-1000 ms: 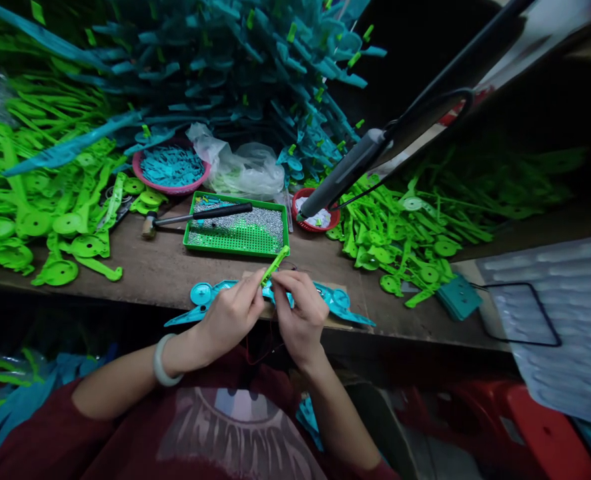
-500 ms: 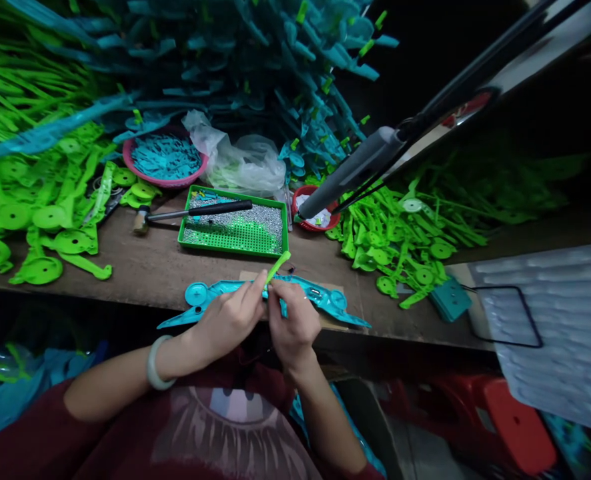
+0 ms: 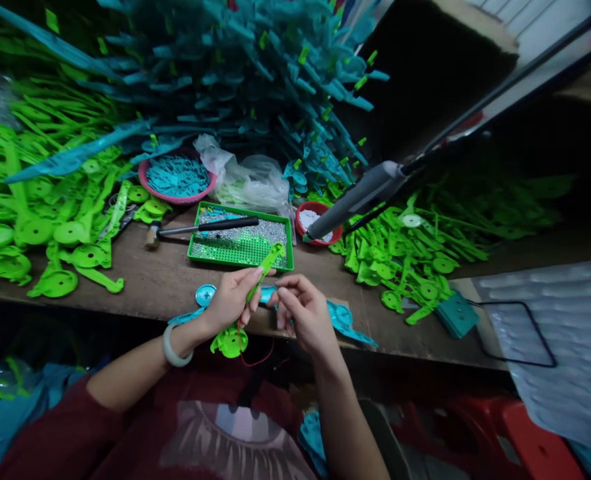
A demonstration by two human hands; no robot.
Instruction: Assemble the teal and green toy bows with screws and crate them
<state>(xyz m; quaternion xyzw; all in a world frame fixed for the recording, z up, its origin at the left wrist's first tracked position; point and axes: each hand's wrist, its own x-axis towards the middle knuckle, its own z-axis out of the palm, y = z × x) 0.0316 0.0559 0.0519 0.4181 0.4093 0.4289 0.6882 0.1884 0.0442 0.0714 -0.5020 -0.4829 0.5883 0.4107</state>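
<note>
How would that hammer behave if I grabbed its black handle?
The hammer would probably feel head-heavy, since its blocky head sits at the end of a slim shaft. It should be stiff, as the shaft looks straight and metallic. Pushed, its handle might stir the silvery pieces in the green tray beneath.

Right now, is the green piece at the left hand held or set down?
Held: the left hand is closed around the green piece, whose narrow end sticks out past the thumb.

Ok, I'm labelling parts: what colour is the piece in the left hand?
The piece is bright lime green, clearest in the head view.
</note>
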